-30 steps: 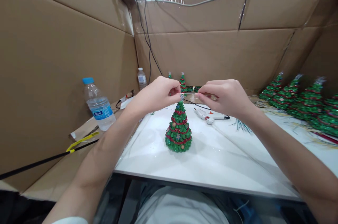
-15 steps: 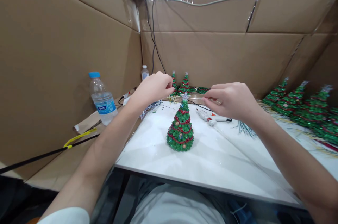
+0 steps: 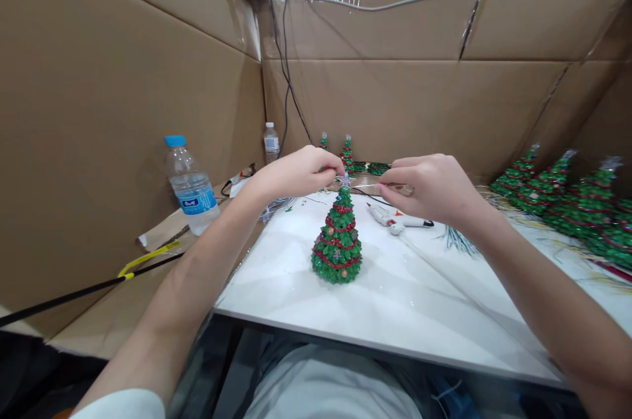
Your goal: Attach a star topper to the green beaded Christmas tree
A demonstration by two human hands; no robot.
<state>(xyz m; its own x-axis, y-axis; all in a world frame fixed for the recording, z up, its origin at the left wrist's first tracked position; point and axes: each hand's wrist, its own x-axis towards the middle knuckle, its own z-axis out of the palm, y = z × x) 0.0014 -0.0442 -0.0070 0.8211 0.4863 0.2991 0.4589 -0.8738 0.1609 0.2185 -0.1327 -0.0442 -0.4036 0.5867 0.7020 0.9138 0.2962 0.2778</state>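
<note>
Our left hand (image 3: 303, 174) has its fingers at the star (image 3: 345, 181), though we cannot tell whether they clamp it, atop the green tree (image 3: 337, 249) standing upright on our white table (image 3: 395, 313), and rightward a thin pale strand (image 3: 365, 186) leads to our right hand (image 3: 428, 187), fingers pinched on it.

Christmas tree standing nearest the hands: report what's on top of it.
A translucent star tops the Christmas tree. The left hand is at the star's left edge; anything behind that hand is hidden.
</note>
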